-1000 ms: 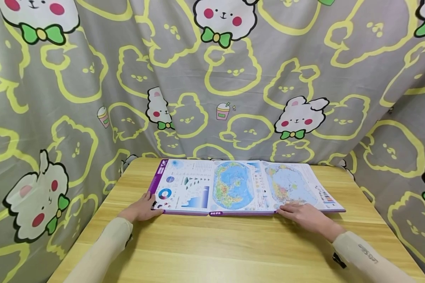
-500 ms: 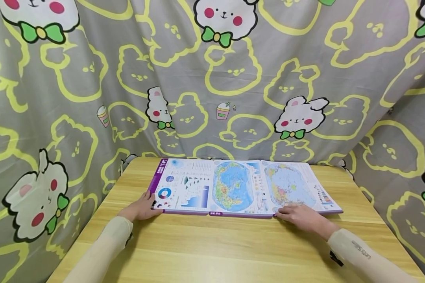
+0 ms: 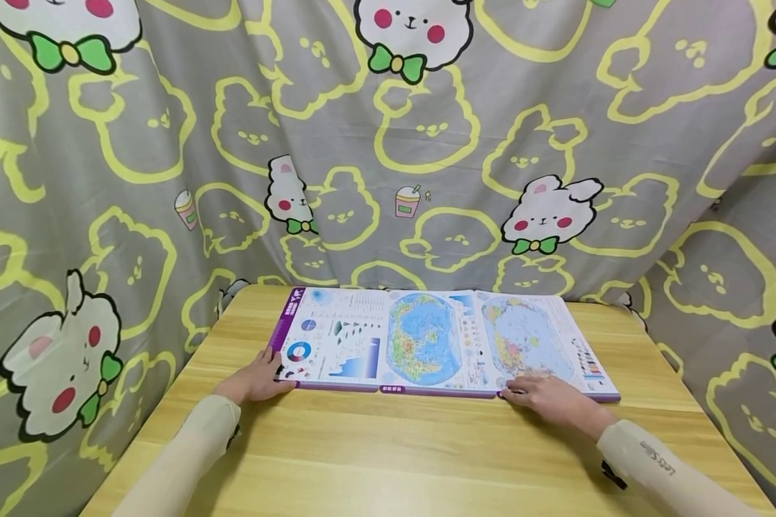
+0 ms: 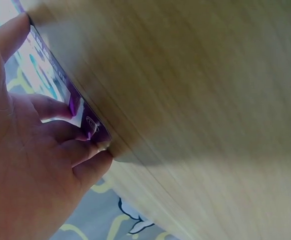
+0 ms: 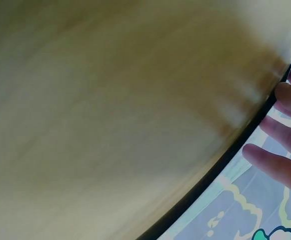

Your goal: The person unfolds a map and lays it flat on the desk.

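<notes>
A fold-out atlas (image 3: 356, 337) with purple borders lies spread across the back of the wooden table, its world maps and charts facing up. My left hand (image 3: 259, 378) holds its near left corner, the fingers bent along the left side and the thumb at the front edge. In the left wrist view, the fingertips of my left hand (image 4: 40, 135) meet the purple border. My right hand (image 3: 546, 402) rests over the front edge of the right panel. Its fingers (image 5: 273, 165) are spread and fairly straight in the right wrist view, with the thumb at the dark edge.
The wooden table (image 3: 388, 452) stretches from the atlas toward me. A grey curtain (image 3: 453, 248) with yellow outlines and white cartoon rabbits hangs behind the table and along both sides, close to its back edge.
The atlas's right panel has come down flatter, its near right corner shifting left and toward me. My right hand has slid slightly left; my left hand stays at its corner.
</notes>
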Available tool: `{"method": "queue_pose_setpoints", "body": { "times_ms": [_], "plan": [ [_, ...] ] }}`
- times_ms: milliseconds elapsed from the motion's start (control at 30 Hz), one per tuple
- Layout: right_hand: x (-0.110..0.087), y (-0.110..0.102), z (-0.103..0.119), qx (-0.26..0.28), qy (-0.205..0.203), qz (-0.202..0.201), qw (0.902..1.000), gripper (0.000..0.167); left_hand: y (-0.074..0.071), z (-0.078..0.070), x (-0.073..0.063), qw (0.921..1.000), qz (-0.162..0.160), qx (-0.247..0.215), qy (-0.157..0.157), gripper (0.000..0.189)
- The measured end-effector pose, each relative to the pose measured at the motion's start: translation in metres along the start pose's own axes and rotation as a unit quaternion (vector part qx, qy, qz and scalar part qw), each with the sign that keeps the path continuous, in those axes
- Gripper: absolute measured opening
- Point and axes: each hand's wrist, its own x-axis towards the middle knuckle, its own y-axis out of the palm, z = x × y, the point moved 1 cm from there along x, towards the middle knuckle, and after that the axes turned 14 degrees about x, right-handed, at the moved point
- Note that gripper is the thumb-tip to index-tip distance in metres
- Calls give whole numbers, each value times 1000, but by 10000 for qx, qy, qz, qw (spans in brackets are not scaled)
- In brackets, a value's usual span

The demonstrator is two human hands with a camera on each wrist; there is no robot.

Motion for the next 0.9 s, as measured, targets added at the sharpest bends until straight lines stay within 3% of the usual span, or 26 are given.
{"method": "queue_pose_setpoints", "body": {
  "times_ms": [167, 667, 900],
  "plan": [
    [0, -2, 1, 166, 140, 72, 9997, 54, 0, 0, -1, 10000, -47, -12, 37, 97],
    [4, -2, 6, 295, 318, 79, 9990, 47, 3, 3, 3, 9997, -216, -56, 37, 94],
    [7, -9, 9, 576, 834, -16, 9948, 37, -13, -13, 2, 9983, -554, 195, -23, 83]
  ]
}}
